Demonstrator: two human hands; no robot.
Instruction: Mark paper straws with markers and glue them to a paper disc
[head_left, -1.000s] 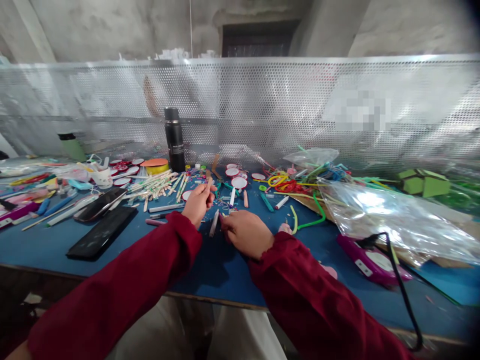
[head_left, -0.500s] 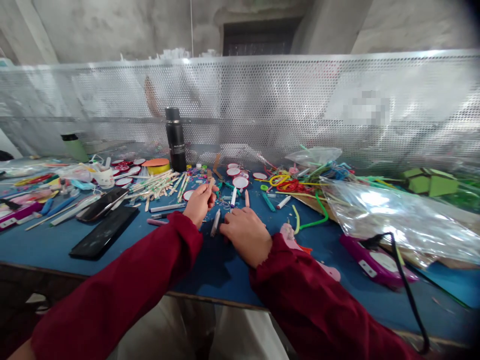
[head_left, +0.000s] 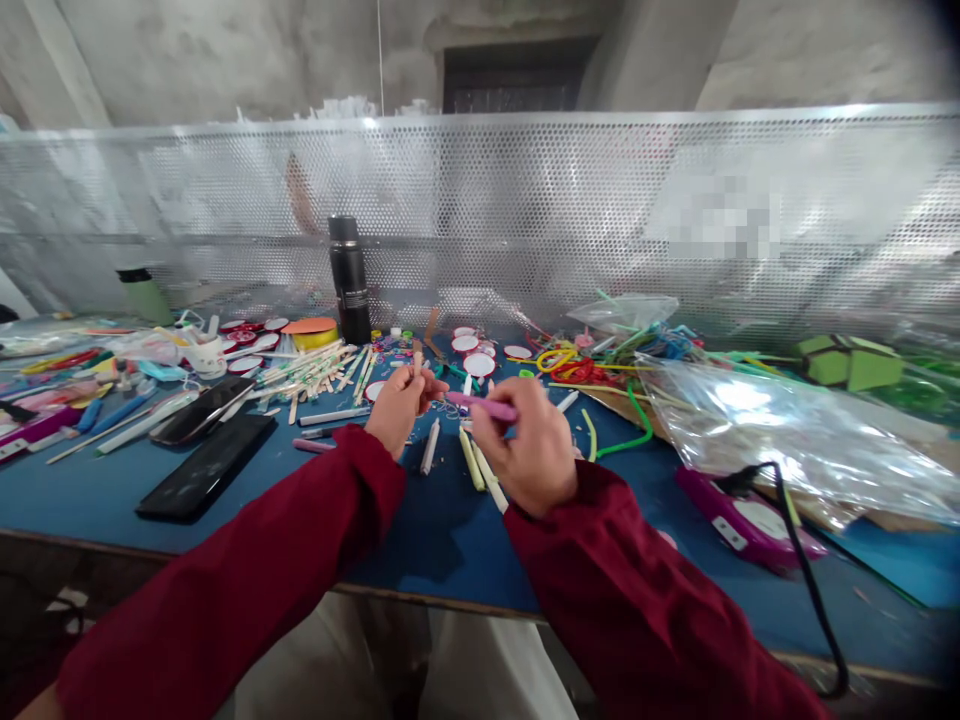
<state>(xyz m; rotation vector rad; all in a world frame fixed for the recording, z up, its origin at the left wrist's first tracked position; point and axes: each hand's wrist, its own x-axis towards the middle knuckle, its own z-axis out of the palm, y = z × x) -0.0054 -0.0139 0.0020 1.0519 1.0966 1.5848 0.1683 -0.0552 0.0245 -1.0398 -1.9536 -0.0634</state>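
- Standing at the far side of the blue table (head_left: pixel 420 540), the black flask (head_left: pixel 349 280) carries pale lettering too small to read
- The right hand (head_left: pixel 532 450) is closed around a pink marker (head_left: pixel 480 404), slim and lying level above the table, tip pointing left
- The left hand (head_left: pixel 401 405) pinches a small wooden stick (head_left: pixel 418 360) upright, fingers curled
- White markers (head_left: pixel 480 468) lie just under the right hand, partly hidden
- A clear plastic bag (head_left: pixel 787 440) to the right blurs whatever is inside
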